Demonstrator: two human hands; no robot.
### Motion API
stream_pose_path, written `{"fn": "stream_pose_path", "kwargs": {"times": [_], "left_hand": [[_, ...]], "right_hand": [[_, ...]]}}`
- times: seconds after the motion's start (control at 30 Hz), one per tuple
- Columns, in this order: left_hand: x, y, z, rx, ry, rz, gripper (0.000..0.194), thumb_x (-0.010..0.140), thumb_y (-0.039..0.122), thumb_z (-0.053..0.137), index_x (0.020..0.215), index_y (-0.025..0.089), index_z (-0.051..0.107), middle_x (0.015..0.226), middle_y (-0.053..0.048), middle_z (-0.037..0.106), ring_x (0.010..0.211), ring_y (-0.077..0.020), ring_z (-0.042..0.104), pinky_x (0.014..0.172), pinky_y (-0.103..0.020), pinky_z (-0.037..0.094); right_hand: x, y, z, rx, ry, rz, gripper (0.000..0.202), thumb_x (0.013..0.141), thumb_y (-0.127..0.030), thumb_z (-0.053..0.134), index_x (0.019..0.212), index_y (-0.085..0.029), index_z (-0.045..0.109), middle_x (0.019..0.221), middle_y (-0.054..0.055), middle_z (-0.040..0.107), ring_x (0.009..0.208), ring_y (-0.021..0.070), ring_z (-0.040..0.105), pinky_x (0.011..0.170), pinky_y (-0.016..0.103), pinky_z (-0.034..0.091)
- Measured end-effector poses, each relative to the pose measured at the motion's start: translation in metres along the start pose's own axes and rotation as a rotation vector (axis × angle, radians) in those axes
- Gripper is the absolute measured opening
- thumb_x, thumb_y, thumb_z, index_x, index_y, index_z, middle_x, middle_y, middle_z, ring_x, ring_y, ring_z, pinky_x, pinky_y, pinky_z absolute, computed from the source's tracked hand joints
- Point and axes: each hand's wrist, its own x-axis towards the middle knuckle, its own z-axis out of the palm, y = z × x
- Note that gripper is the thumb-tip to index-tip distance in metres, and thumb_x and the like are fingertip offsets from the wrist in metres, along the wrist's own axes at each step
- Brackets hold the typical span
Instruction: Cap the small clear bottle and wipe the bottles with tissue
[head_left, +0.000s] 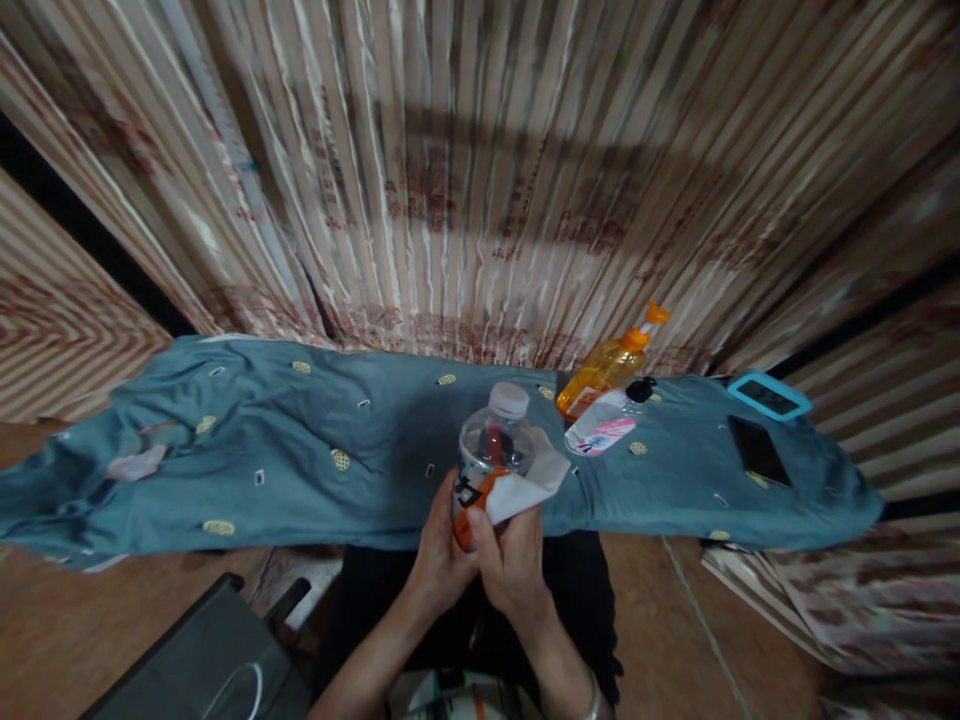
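My left hand (441,560) grips the lower part of a clear plastic bottle (486,450) with a white cap and an orange label, held upright in front of me. My right hand (512,560) presses a white tissue (532,478) against the bottle's side. Both hands hover over the near edge of a surface draped in a teal cloth (300,450). Behind the bottle, an orange pump bottle (609,365) and a small clear bottle with a pink label (606,425) lie on their sides on the cloth.
A phone in a blue case (769,396) and a dark phone (757,450) lie at the cloth's right end. A striped curtain (480,170) hangs behind. A dark case (202,660) sits on the floor at lower left.
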Motion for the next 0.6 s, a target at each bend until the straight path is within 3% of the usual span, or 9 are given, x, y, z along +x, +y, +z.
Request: {"fn": "stream_pose_path", "kwargs": {"times": [0.1, 0.2, 0.27, 0.33, 0.47, 0.6], "left_hand": [[-0.014, 0.007, 0.006, -0.118, -0.112, -0.124, 0.100, 0.066, 0.033, 0.093, 0.153, 0.020, 0.045, 0.146, -0.016, 0.067, 0.135, -0.0359, 0.065, 0.122, -0.052, 0.047], [-0.026, 0.014, 0.012, -0.350, -0.232, -0.251, 0.099, 0.062, 0.036, 0.097, 0.148, 0.020, 0.051, 0.144, -0.015, 0.069, 0.135, -0.0358, 0.066, 0.121, -0.052, 0.047], [-0.028, 0.018, 0.014, -0.459, -0.297, -0.302, 0.099, 0.058, 0.041, 0.100, 0.144, 0.019, 0.056, 0.141, -0.015, 0.071, 0.135, -0.0377, 0.065, 0.118, -0.052, 0.049], [-0.023, 0.019, 0.013, -0.469, -0.328, -0.313, 0.097, 0.057, 0.046, 0.101, 0.140, 0.018, 0.059, 0.135, -0.015, 0.073, 0.132, -0.0387, 0.067, 0.114, -0.052, 0.052], [-0.004, 0.012, 0.003, -0.352, -0.219, -0.228, 0.091, 0.061, 0.054, 0.097, 0.136, 0.018, 0.060, 0.136, -0.015, 0.072, 0.130, -0.0381, 0.067, 0.114, -0.052, 0.051], [0.019, 0.001, -0.011, -0.101, -0.014, -0.052, 0.094, 0.063, 0.053, 0.095, 0.141, 0.021, 0.054, 0.147, -0.016, 0.062, 0.140, -0.0378, 0.058, 0.118, -0.054, 0.048]], "right_hand": [[0.032, -0.001, -0.018, 0.122, -0.064, 0.094, 0.051, 0.093, -0.063, 0.075, 0.115, -0.017, 0.074, 0.116, 0.016, 0.072, 0.117, 0.0360, 0.066, 0.109, 0.050, 0.052], [0.070, -0.002, -0.032, 0.400, -0.110, 0.348, 0.065, 0.078, -0.081, 0.079, 0.097, -0.020, 0.077, 0.093, 0.010, 0.075, 0.097, 0.0340, 0.072, 0.089, 0.044, 0.062], [0.083, -0.001, -0.031, 0.575, -0.177, 0.507, 0.078, 0.066, -0.095, 0.076, 0.087, -0.020, 0.076, 0.086, 0.010, 0.075, 0.095, 0.0354, 0.073, 0.085, 0.044, 0.063], [0.084, 0.003, -0.024, 0.676, -0.254, 0.594, 0.085, 0.064, -0.103, 0.069, 0.083, -0.021, 0.076, 0.085, 0.010, 0.075, 0.102, 0.0371, 0.073, 0.088, 0.045, 0.064], [0.068, 0.022, -0.010, 0.679, -0.292, 0.601, 0.080, 0.071, -0.096, 0.071, 0.099, -0.022, 0.080, 0.103, 0.010, 0.078, 0.115, 0.0351, 0.070, 0.098, 0.045, 0.061], [0.069, 0.034, -0.008, 0.481, -0.085, 0.503, 0.074, 0.078, -0.084, 0.075, 0.115, -0.020, 0.077, 0.123, 0.011, 0.075, 0.128, 0.0333, 0.064, 0.109, 0.043, 0.053]]}}
